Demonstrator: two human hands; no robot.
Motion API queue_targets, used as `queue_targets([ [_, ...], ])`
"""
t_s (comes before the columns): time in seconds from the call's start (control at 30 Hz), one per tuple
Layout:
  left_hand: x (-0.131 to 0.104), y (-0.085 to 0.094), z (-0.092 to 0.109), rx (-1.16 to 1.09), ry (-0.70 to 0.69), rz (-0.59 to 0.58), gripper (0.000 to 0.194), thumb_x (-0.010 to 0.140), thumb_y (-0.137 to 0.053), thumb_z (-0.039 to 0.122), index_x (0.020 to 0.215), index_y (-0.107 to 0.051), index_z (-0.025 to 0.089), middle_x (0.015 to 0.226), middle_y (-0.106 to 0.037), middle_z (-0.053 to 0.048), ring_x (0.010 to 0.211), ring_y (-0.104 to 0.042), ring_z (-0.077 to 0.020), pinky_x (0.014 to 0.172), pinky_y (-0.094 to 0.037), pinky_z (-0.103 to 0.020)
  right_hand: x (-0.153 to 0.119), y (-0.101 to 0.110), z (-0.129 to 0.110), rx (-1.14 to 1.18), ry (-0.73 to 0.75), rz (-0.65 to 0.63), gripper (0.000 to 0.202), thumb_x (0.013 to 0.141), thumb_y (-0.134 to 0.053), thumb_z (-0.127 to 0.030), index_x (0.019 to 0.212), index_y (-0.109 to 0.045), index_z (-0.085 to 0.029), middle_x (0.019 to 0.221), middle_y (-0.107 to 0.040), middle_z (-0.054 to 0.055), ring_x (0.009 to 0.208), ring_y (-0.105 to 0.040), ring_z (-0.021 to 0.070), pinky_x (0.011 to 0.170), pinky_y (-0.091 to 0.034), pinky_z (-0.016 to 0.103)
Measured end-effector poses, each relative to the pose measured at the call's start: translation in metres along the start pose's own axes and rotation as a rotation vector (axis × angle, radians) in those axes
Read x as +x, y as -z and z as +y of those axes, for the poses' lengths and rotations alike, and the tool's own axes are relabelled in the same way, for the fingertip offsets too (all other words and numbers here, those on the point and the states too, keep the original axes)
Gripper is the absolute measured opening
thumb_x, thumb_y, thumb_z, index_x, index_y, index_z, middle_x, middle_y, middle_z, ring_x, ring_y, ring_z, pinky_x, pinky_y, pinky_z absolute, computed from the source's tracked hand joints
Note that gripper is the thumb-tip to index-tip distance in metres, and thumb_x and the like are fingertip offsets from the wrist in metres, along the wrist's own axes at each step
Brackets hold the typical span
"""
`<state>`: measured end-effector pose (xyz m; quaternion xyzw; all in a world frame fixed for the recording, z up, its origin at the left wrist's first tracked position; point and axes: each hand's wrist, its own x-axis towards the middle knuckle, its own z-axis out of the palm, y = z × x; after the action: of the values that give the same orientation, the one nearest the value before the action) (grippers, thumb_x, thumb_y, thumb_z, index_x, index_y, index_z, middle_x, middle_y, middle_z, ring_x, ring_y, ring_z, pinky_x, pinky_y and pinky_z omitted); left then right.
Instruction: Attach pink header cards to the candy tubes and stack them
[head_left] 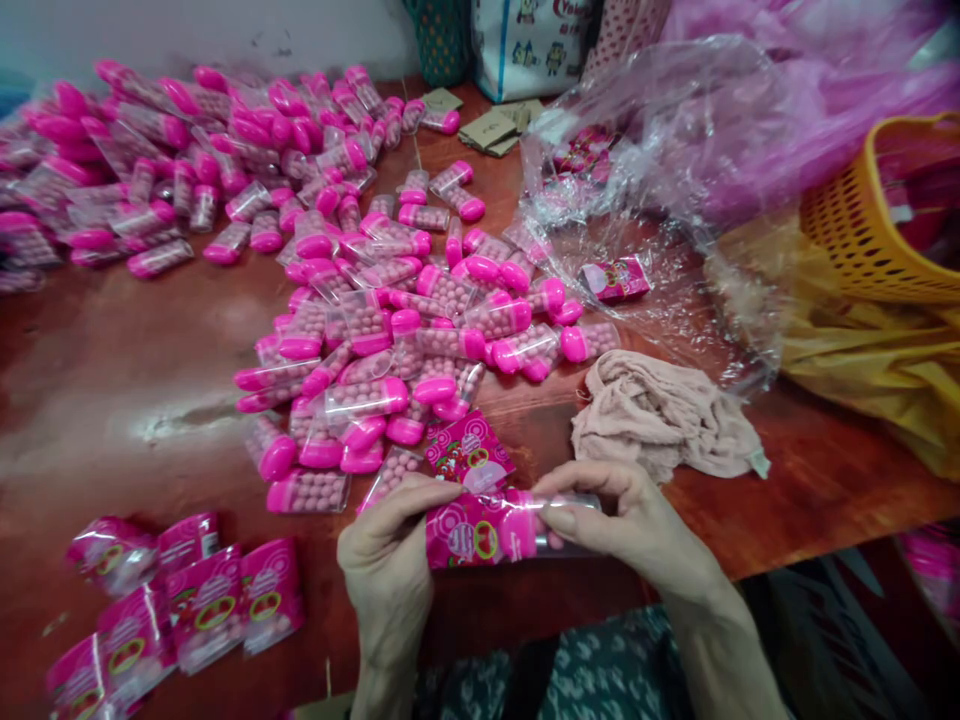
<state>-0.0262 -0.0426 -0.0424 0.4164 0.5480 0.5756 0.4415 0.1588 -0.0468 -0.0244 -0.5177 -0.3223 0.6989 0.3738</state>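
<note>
Fingers (pixel 559 519) pinched: left hand (pixel 390 575) on the wrapper (pixel 459 535), right hand (pixel 637 525) on the bottle (pixel 583 550) meeting it, near the table's (pixel 187 390) front edge. Crooked alignment could have creased the wrapper; a slack grip, dropped the bottle by the pile (pixel 442 290).

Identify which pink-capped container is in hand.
The pink-capped container between the left hand and right hand, partly inside a printed sleeve, clear end sticking out; the loose containers lie heaped on the table.
</note>
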Motion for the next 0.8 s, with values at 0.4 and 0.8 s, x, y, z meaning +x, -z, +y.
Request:
queue_targets([
  [0.4,0.003,-0.009,0.017,-0.398,0.474,0.022,0.066,0.058,-0.057,0.072,0.09,-0.072,0.017,0.078,-0.071,-0.01,0.073,-0.067,-0.0262,0.063,-0.055,-0.035,0.004,-0.015,0.013,0.062,0.09,0.052,0.015,0.073,-0.069,-0.031,0.084,-0.07,-0.02,0.065,-0.064,-0.002,0.058,-0.061,0.0106,0.057,-0.05,0.02],
  [0.8,-0.009,-0.031,0.011,-0.436,0.503,0.074,0.015,0.056,-0.08,0.022,0.068,-0.072,0.019,0.065,-0.072,-0.003,0.062,-0.067,-0.0183,0.068,-0.055,-0.032,-0.003,-0.041,0.021,-0.162,0.298,0.286,0.011,0.076,-0.065,-0.03,0.08,-0.065,-0.019,0.064,-0.063,-0.001,0.055,-0.057,0.0122,0.051,-0.046,0.02],
])
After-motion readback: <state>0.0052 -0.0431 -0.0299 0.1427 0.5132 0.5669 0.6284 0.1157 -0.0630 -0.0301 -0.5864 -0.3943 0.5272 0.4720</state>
